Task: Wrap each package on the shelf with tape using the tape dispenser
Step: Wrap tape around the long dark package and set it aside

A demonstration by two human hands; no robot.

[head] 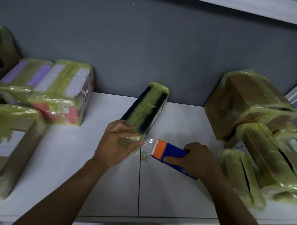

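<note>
The right hand (pixel 197 160) is clamping its grip around the blue tape dispenser (pixel 169 155), while the left hand (pixel 117 142) is closing on the near end of the black package (pixel 145 108) at mid-shelf. A clear tape strip (pixel 147 142) is spanning between them. Every package in view is already carrying greenish tape, so little seems left. Wrapped stacks are crowding the white shelf (pixel 171 190) on both sides.
</note>
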